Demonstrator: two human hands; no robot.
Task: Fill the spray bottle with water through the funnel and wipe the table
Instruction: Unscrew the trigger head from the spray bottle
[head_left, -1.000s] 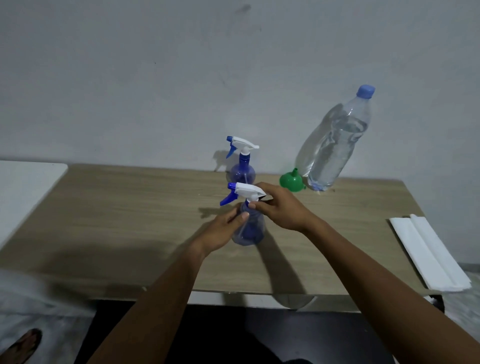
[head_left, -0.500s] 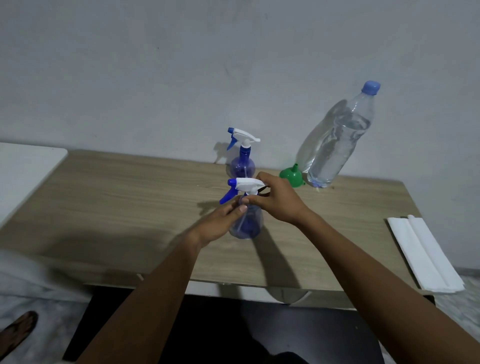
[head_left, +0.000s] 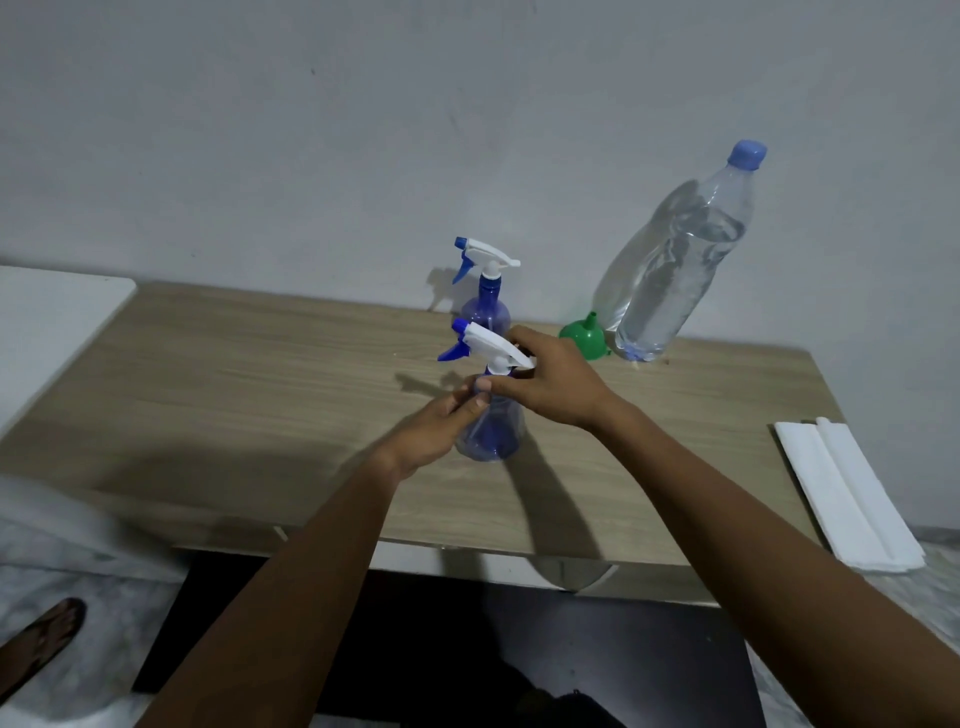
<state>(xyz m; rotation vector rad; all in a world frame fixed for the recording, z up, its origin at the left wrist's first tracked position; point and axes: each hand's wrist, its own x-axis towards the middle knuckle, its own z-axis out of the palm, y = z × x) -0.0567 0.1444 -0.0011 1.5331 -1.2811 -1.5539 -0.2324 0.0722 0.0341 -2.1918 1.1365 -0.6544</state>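
Plain grey wall out back, with a long wooden bench (head_left: 260, 389) carrying everything. The biggest item is the capped water bottle (head_left: 670, 270), parked at the rear near the wall, out of the way till pouring time I'd guess. A folded white cloth (head_left: 852, 493) sits at the bench's right end, well apart from the rest (ready for the wipe, presumably). Mid-bench stands the spray bottle (head_left: 493, 431), upright, with its trigger head (head_left: 485, 343) on top. The left hand (head_left: 441, 431) wraps round its body to steady it, and the right hand (head_left: 550, 384) pinches the collar under the head. Looks like the twist-off step to me, to open up the neck. A second sprayer (head_left: 485, 306) stands just behind. The green funnel (head_left: 584, 338) rests spout-up beside the water bottle, untouched.
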